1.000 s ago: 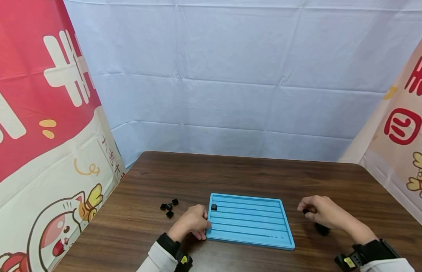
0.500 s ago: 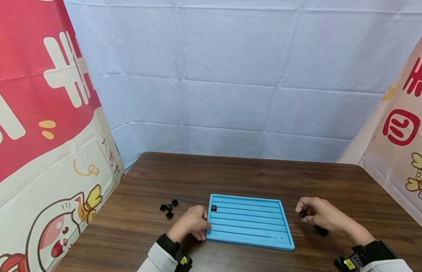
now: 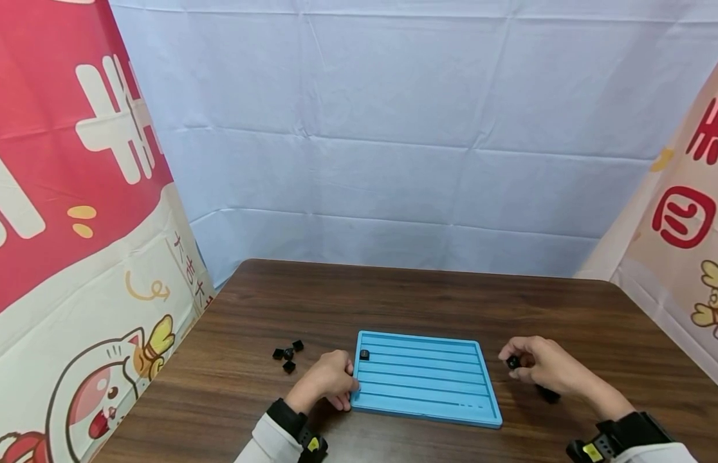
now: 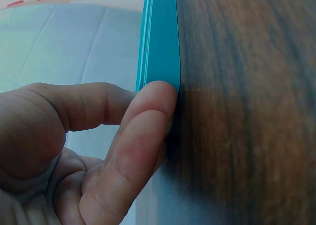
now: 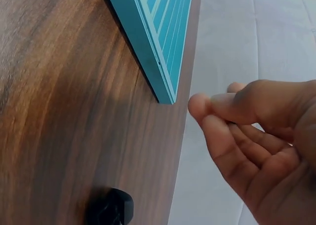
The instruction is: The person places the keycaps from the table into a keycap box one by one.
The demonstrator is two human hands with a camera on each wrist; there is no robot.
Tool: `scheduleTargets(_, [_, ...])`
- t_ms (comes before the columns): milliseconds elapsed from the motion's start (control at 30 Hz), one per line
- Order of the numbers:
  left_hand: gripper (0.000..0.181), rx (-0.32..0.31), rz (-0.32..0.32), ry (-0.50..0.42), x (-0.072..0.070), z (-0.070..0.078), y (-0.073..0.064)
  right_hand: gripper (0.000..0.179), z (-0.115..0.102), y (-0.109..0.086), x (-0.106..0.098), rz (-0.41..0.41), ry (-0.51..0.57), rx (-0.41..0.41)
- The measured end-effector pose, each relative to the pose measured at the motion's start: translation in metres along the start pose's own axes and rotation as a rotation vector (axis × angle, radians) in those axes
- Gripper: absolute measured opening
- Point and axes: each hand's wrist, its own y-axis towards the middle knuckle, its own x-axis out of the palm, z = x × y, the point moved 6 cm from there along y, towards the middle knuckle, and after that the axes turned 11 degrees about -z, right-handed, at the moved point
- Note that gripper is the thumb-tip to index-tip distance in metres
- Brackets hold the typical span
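Note:
A shallow blue tray [image 3: 423,379] with parallel ridges lies on the table, one small black block [image 3: 365,354] in its upper left corner. My left hand [image 3: 327,378] grips the tray's left edge; in the left wrist view its thumb and fingers [image 4: 143,141] meet at the blue rim. To the right of the tray, my right hand [image 3: 541,363] pinches another small black block [image 3: 513,362] above the table. The right wrist view shows thumb and fingertips [image 5: 200,106] together, with the held block hidden behind them.
Several loose black blocks [image 3: 288,354] lie left of the tray. More black pieces [image 3: 547,393], partly covered, lie under the right hand; they show in the right wrist view as a dark cluster [image 5: 112,207]. The wooden table [image 3: 394,296] is backed by hanging cloths [image 3: 394,128].
My right hand has shifted slightly left, toward the tray, and the black block in its fingers has come into fuller view. The left hand and tray have stayed put.

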Motion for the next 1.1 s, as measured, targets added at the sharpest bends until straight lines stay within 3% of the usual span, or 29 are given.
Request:
scheduleTargets(233, [0.019, -0.005, 0.004, 0.004, -0.0003, -0.0001, 0.0004, 0.024, -0.0023, 0.0010, -0.0010, 0.055, 0.034, 0.003])
scheduleTargets(533, [0.019, 0.004, 0.003, 0.005, -0.0002, 0.0011, 0.0010, 0.021, -0.0056, -0.0019, -0.0045, 0.189, -0.159, 0.021])
scheduleTargets(667, [0.019, 0.000, -0.002, 0.000, 0.0000, 0.0005, 0.0009, 0.020, -0.0057, -0.0029, -0.0048, 0.238, -0.145, 0.029])
scheduleTargets(867, [0.019, -0.003, -0.008, -0.012, 0.0000, 0.0001, 0.0002, 0.020, -0.0012, -0.0013, -0.0043, 0.248, -0.082, 0.076])
scheduleTargets(1100, [0.020, 0.001, -0.005, -0.011, 0.0003, -0.0005, 0.0006, 0.016, -0.0016, -0.0005, -0.0036, 0.262, -0.072, 0.057])
